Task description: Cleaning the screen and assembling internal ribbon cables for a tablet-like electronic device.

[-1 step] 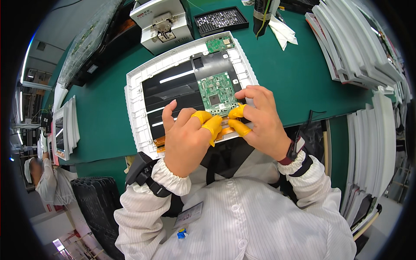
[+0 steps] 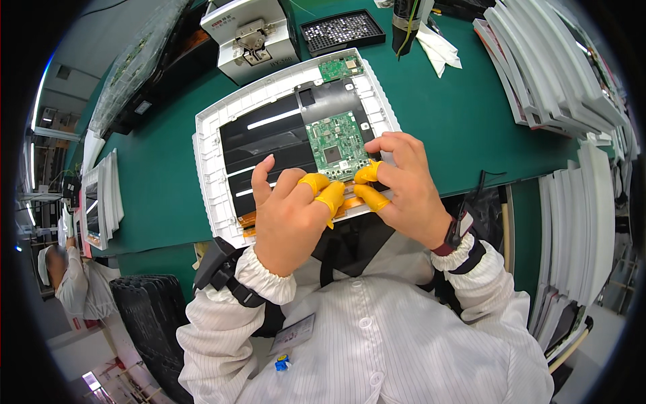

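A white plastic frame (image 2: 210, 160) with a black panel (image 2: 259, 151) inside lies in front of me. On the panel sits a green circuit board (image 2: 336, 138) with a dark square chip. Orange flat flex cable (image 2: 352, 201) shows along the near edge, just below the board. My left hand (image 2: 293, 212) pinches at it with thumb and forefinger in yellow finger cots. From the other side my right hand (image 2: 404, 188), also in yellow cots, grips the cable close to the board's lower edge. The fingers partly hide the cable end and any connector.
A smaller green board (image 2: 340, 69) sits in the frame's far corner. Beyond it stand a white box-shaped device (image 2: 252, 40) and a black tray (image 2: 343, 32) of small metal parts. White panels (image 2: 552, 67) are stacked at right. A white cloth (image 2: 439, 50) lies farther back.
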Available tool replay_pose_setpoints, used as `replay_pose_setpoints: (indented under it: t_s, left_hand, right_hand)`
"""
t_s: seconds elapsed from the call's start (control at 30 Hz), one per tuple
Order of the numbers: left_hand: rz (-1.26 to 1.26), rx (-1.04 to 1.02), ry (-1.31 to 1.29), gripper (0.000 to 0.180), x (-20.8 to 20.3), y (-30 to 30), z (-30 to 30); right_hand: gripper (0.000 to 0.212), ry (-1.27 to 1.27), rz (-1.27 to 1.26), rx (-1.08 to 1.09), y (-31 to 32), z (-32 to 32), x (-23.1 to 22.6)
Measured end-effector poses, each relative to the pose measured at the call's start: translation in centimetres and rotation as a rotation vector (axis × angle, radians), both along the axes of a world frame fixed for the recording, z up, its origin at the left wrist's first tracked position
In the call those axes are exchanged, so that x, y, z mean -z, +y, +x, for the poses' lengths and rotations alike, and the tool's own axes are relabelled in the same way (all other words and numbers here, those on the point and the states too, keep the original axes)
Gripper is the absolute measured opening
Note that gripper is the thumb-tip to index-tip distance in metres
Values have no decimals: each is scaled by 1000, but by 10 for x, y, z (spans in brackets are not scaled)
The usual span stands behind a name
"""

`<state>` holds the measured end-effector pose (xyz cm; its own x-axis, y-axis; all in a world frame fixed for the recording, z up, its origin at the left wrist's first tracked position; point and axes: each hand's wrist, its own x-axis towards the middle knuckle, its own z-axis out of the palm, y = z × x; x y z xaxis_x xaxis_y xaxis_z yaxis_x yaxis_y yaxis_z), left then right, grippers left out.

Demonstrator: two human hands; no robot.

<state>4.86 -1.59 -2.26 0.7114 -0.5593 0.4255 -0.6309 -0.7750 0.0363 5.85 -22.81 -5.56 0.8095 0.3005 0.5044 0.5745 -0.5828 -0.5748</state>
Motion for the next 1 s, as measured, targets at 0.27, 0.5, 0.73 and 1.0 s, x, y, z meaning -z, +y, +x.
replay_pose_setpoints:
  t_s: [0.27, 0.5, 0.73, 1.0]
  left_hand:
    - [117, 23, -27, 7, -7, -12, 0]
    - [113, 7, -22, 10, -6, -18, 0]
    - [132, 29, -50, 11, -2, -18, -1]
    - [124, 63, -59, 9, -1, -16, -1]
  right_hand:
    - [20, 1, 22, 23, -3, -1, 3]
    - [22, -8, 44, 32, -2, 0, 5]
    - [23, -20, 54, 30, -4, 1, 6]
    - [23, -2, 55, 38, -3, 0, 5]
